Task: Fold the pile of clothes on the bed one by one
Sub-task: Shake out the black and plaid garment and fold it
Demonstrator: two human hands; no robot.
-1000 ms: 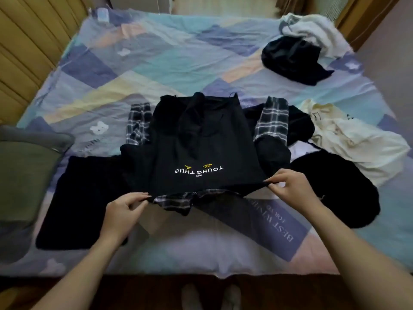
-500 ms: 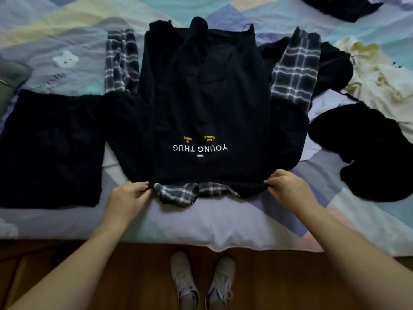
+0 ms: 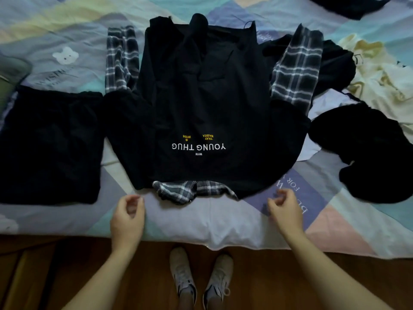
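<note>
Black sweatshirt [image 3: 205, 104] with plaid sleeves lies flat near the bed's [image 3: 214, 229] front edge, collar toward the person. Left hand [image 3: 128, 217] and right hand [image 3: 285, 212] hover just off it, fingers loosely curled, holding nothing. Risk: the plaid collar [image 3: 190, 191] is bunched; folding now would likely trap that lump and skew the fold.

Bed [image 3: 201, 227] with pastel patchwork cover, bear print at upper left. Directly on it: black top [image 3: 207, 104] spread flat at centre, plaid sleeves and collar, white lettering upside down. Folded black garment [image 3: 49, 144] just left of it. Crumpled black garment [image 3: 368, 153] at right, cream garment [image 3: 380, 74] beyond it, another dark item [image 3: 348, 5] at top right.
</note>
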